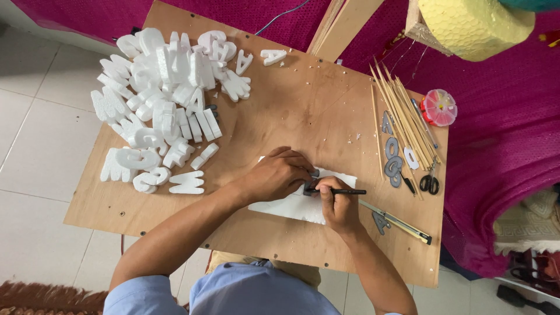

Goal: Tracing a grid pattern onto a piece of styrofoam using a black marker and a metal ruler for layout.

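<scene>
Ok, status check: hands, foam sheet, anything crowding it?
Left hand pressing grey template onto white foam sheet. Right hand gripping black pen. Ruler beside sheet.

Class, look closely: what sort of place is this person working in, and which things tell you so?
Probably a home craft workspace. A plywood board lies over a tiled floor, heaped with cut white foam letters; wooden skewers and scissors sit nearby.
</scene>
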